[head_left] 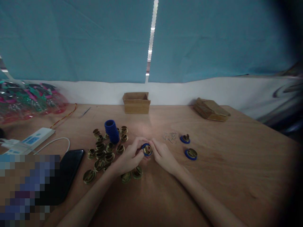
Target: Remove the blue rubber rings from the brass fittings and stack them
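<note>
A brass fitting with a blue ring point(147, 149) is held above the middle of the desk point(236, 176), pinched between both hands. The left hand point(129, 157) is closed on its left side with fingertips, and the right hand point(163, 156) is closed on its right side, so that the two hands meet at the piece. A loose scatter of bare brass fittings point(104, 153) is laid on the desk to the left of the hands, with two more just in front of the left wrist. A stack of blue rings point(111, 130) is stood upright among them at the far edge of the scatter. Two finished brass fittings with blue rings point(188, 146) are set to the right of the hands, well apart from the bare pieces. A small heap of clear wire-like bits point(169, 137) is seen just behind the right hand; what they are cannot be told. A small open cardboard box point(136, 102) is placed at the far edge of the desk, and a flattened pile of cardboard point(210, 109) is placed to its right. A black phone point(68, 167) is laid face up at the near left, beside a white power strip point(35, 137) with a white cable. A bag of pink and green items point(28, 101) is kept at the far left.
</note>
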Action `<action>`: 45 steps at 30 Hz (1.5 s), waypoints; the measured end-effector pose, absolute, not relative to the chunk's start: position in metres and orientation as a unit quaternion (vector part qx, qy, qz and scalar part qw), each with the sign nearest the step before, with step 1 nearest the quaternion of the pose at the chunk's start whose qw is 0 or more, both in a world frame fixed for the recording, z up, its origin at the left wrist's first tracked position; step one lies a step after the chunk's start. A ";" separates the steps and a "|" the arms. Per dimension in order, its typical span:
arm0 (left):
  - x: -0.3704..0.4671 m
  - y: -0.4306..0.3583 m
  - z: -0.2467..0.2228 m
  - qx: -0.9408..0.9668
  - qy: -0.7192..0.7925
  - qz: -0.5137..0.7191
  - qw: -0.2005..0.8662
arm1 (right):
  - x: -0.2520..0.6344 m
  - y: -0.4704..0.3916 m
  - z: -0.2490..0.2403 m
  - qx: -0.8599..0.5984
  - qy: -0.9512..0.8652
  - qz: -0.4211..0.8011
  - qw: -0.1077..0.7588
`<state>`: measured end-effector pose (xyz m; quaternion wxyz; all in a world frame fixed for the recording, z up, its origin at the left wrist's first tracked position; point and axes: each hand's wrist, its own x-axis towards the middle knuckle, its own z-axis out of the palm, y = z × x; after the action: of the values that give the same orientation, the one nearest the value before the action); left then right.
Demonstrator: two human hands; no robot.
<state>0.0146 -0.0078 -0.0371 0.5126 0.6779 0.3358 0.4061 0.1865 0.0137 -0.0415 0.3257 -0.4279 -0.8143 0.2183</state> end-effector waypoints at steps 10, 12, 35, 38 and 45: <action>0.016 -0.009 -0.035 0.666 0.338 0.413 0.521 | 0.185 0.013 -0.047 -0.430 -0.808 0.213 0.343; 0.016 -0.008 -0.038 0.671 0.348 0.414 0.507 | 0.185 0.013 -0.048 -0.428 -0.808 0.216 0.342; 0.012 -0.007 -0.037 0.583 0.296 0.421 0.629 | 0.185 0.014 -0.038 -0.434 -0.762 0.323 0.356; 0.013 -0.005 -0.038 0.571 0.300 0.440 0.624 | 0.185 0.014 -0.035 -0.448 -0.749 0.331 0.359; 0.014 0.002 -0.045 0.533 0.332 0.471 0.619 | 0.187 0.014 -0.032 -0.463 -0.743 0.315 0.366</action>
<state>0.0144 0.0022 -0.0445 0.6195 0.5329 0.3325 0.4709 0.1871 0.0136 -0.0317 0.3655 -0.4634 -0.7432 0.3151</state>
